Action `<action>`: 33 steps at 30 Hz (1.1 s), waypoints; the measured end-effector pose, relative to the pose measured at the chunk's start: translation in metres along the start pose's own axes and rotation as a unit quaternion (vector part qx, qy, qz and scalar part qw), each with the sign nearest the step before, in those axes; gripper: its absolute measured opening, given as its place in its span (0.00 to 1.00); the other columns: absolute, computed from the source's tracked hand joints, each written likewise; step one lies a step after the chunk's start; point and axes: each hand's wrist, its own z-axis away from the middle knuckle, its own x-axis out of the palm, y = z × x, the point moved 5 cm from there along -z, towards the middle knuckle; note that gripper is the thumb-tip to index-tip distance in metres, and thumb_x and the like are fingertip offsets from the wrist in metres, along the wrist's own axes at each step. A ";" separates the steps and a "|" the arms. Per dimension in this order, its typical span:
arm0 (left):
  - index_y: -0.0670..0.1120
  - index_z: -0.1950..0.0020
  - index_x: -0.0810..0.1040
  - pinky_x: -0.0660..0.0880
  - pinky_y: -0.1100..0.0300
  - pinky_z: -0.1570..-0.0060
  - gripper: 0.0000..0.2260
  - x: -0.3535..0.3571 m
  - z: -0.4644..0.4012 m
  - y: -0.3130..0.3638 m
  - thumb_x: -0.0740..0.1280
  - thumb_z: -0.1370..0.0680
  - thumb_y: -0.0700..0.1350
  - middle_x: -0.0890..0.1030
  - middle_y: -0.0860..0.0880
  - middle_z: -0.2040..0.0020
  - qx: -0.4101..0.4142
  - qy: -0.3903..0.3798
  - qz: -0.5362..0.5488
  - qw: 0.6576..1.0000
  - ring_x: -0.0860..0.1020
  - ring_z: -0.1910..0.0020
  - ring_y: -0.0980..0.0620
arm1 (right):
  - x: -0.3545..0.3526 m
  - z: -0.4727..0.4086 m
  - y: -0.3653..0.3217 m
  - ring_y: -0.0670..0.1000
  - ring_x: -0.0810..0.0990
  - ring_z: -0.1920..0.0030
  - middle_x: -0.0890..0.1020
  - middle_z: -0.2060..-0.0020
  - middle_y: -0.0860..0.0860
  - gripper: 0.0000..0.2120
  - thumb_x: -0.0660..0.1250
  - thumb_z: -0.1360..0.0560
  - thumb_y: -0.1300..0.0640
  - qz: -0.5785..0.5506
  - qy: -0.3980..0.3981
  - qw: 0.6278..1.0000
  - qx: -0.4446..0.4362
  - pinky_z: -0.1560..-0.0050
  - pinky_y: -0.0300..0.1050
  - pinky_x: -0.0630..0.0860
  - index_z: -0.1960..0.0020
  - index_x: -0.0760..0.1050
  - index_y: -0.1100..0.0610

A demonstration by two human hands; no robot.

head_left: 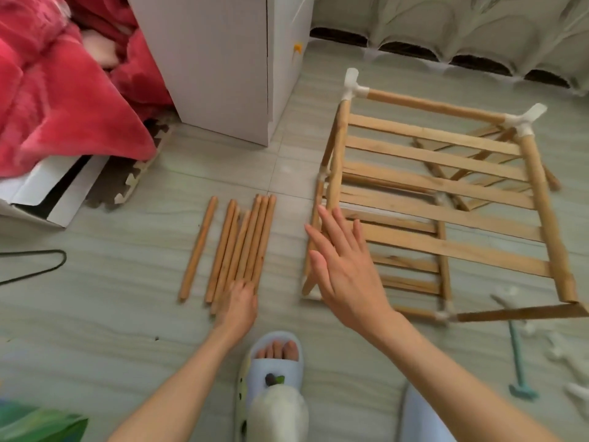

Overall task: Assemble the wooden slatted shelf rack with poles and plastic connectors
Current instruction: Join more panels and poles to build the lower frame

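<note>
Several loose wooden poles (242, 247) lie side by side on the tiled floor. My left hand (237, 306) rests on their near ends, its fingers bent down over them. To the right stands the partly built rack (439, 186), with a slatted shelf raised on poles and white plastic connectors (353, 84) at its far corners. A second slatted shelf (401, 269) lies flat beneath it. My right hand (344, 266) hovers open, fingers straight, in front of the rack's left near pole. Loose white connectors (564, 352) are scattered at the right edge.
A small teal mallet (519, 365) lies on the floor at the right. A white cabinet (220, 59) stands behind the poles, with a red blanket (60, 100) and a white box (47, 193) to its left. My slippered foot (271, 365) is between my arms.
</note>
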 end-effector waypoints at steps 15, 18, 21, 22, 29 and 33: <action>0.38 0.51 0.79 0.75 0.52 0.55 0.08 0.022 -0.008 0.006 0.66 0.26 0.40 0.80 0.38 0.52 -0.181 -0.066 0.064 0.979 0.79 0.51 0.40 | -0.005 0.000 0.006 0.53 0.49 0.25 0.57 0.26 0.55 0.29 0.39 0.20 0.43 -0.006 -0.043 0.998 -0.047 0.27 0.53 0.44 0.30 0.66 0.54; 0.36 0.52 0.80 0.75 0.57 0.63 0.07 0.005 0.002 0.013 0.66 0.27 0.38 0.80 0.41 0.59 -0.191 -0.054 0.227 0.953 0.78 0.58 0.45 | -0.017 0.007 0.018 0.52 0.49 0.25 0.55 0.25 0.54 0.27 0.41 0.20 0.42 0.023 -0.095 0.993 -0.071 0.26 0.53 0.44 0.27 0.61 0.53; 0.38 0.42 0.74 0.70 0.71 0.70 0.10 -0.027 0.017 0.037 0.65 0.24 0.36 0.77 0.46 0.58 -0.183 -0.021 0.369 0.911 0.75 0.60 0.51 | -0.037 0.020 0.040 0.56 0.58 0.27 0.62 0.27 0.56 0.25 0.47 0.21 0.44 0.095 -0.106 0.985 -0.098 0.27 0.57 0.53 0.28 0.63 0.54; 0.38 0.41 0.73 0.70 0.71 0.67 0.11 -0.042 0.021 0.046 0.64 0.23 0.35 0.76 0.47 0.59 -0.173 0.000 0.398 0.901 0.75 0.59 0.51 | -0.045 0.024 0.050 0.56 0.62 0.28 0.66 0.29 0.57 0.25 0.48 0.21 0.45 0.120 -0.105 0.982 -0.100 0.29 0.59 0.57 0.30 0.65 0.54; 0.44 0.34 0.66 0.71 0.53 0.53 0.13 -0.159 0.047 0.123 0.55 0.19 0.43 0.76 0.45 0.51 -0.008 0.142 0.361 0.921 0.75 0.52 0.45 | -0.129 0.067 0.132 0.57 0.71 0.33 0.74 0.35 0.57 0.21 0.57 0.23 0.51 0.084 0.028 0.996 0.030 0.32 0.59 0.61 0.32 0.69 0.58; 0.55 0.38 0.62 0.68 0.63 0.62 0.09 -0.183 0.073 0.221 0.51 0.17 0.45 0.70 0.51 0.61 0.170 0.106 0.299 0.933 0.70 0.63 0.54 | -0.161 0.130 0.194 0.58 0.72 0.36 0.74 0.37 0.58 0.21 0.65 0.26 0.61 0.008 0.136 0.975 0.176 0.34 0.62 0.65 0.34 0.70 0.62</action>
